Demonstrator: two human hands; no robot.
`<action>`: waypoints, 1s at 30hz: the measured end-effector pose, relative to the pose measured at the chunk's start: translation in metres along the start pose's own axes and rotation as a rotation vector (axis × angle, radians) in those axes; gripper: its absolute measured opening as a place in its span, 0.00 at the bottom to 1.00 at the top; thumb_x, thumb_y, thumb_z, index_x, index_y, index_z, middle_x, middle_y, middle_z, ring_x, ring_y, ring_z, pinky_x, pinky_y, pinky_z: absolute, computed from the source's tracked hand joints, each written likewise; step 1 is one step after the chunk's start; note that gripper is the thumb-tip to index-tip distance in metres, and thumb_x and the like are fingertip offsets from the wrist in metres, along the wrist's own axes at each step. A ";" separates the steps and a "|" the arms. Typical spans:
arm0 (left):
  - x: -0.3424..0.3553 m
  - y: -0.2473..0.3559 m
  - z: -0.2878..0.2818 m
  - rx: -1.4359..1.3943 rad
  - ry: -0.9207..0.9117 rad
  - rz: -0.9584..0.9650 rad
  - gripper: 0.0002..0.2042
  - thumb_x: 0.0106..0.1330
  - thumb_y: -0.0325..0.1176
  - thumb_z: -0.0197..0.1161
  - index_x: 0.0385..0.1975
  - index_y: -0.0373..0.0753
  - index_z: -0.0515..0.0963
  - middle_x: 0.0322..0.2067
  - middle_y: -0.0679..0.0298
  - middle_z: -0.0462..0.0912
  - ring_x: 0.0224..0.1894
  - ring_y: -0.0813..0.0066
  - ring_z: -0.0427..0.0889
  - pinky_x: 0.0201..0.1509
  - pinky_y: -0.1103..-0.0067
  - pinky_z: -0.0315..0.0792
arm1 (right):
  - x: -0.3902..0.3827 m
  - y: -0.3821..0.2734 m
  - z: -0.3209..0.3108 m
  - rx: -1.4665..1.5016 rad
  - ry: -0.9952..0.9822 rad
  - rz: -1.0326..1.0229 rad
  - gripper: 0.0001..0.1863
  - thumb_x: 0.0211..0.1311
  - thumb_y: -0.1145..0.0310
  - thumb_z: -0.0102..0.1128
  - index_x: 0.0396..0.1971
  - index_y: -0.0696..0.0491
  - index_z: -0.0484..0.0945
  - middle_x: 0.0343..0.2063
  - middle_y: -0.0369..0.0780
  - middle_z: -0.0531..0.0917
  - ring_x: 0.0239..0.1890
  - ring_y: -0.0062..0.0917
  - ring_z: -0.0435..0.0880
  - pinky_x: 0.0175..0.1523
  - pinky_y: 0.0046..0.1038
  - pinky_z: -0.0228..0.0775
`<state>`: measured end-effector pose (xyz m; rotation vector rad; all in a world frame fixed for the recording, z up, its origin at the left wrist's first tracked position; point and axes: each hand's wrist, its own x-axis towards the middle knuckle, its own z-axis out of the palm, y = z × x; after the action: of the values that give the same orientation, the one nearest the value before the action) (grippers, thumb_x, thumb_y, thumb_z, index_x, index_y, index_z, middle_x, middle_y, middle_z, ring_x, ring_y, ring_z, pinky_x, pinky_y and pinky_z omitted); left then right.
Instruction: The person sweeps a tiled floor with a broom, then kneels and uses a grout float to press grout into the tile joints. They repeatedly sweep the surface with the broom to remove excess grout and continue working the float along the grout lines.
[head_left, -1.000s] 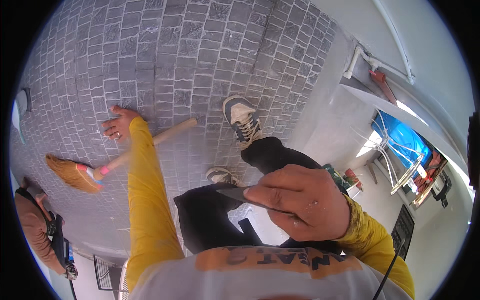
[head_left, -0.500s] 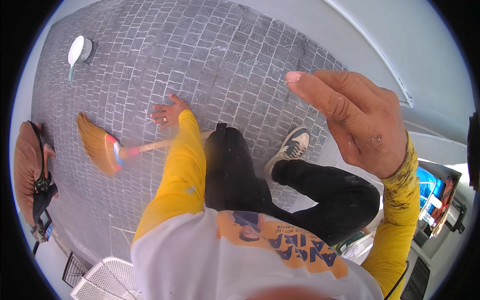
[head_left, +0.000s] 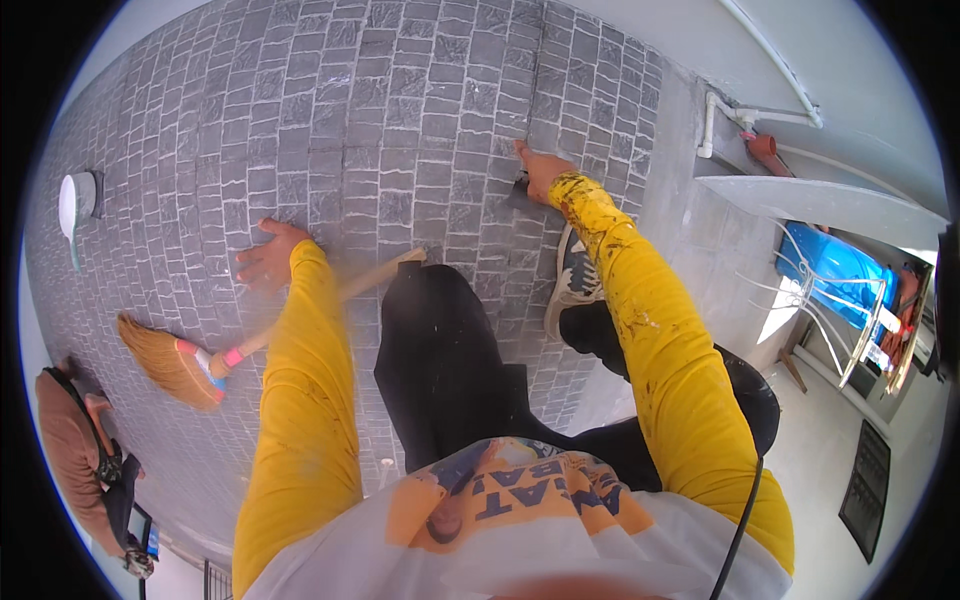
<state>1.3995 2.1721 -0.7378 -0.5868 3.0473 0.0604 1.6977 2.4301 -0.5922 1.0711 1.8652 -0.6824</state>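
My left hand (head_left: 272, 255) lies flat on the grey block-patterned floor (head_left: 400, 130), fingers spread and nothing in them. Ahead of my right shoe (head_left: 572, 280), my right hand (head_left: 543, 172) reaches down to the floor, its index finger stretched along a joint between blocks. The other fingers are partly hidden, and I see no tool in them. A dark patch, seemingly shadow, lies beside it. A broom (head_left: 160, 362) with straw bristles lies to the left; its wooden handle (head_left: 375, 277) passes beneath my left forearm toward my knee.
A white dipper (head_left: 78, 203) sits on the floor at far left. Another person (head_left: 75, 430) bends over at the lower left. White pipes (head_left: 760, 115) run along the right wall. Further right stands a rack (head_left: 850, 375) with a blue plastic item (head_left: 835, 268).
My right hand has come down from in front of me to the floor, index finger now extended. My left hand stays flat. The view has shifted, showing more of the right side.
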 end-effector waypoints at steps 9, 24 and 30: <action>-0.005 0.001 0.008 0.004 0.009 0.000 0.43 0.65 0.67 0.33 0.71 0.39 0.47 0.71 0.43 0.43 0.72 0.41 0.45 0.70 0.46 0.40 | 0.047 0.000 -0.005 -0.034 -0.003 0.071 0.46 0.49 0.65 0.55 0.70 0.51 0.45 0.44 0.50 0.81 0.47 0.42 0.81 0.53 0.41 0.72; -0.008 0.005 -0.004 0.026 -0.068 -0.024 0.42 0.65 0.66 0.32 0.72 0.40 0.44 0.72 0.46 0.41 0.73 0.45 0.42 0.71 0.49 0.37 | 0.039 0.026 0.049 -0.196 0.694 -0.028 0.27 0.56 0.71 0.52 0.59 0.48 0.67 0.57 0.36 0.73 0.49 0.36 0.77 0.50 0.38 0.75; -0.010 0.007 -0.008 0.014 -0.084 -0.029 0.42 0.65 0.66 0.31 0.72 0.40 0.44 0.72 0.47 0.40 0.73 0.45 0.41 0.72 0.50 0.37 | 0.055 0.019 0.056 -0.362 0.780 -0.120 0.24 0.58 0.70 0.51 0.56 0.56 0.68 0.53 0.40 0.74 0.50 0.33 0.75 0.47 0.37 0.75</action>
<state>1.4058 2.1823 -0.7288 -0.6111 2.9548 0.0606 1.7224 2.4180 -0.6682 1.0658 2.5981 0.0574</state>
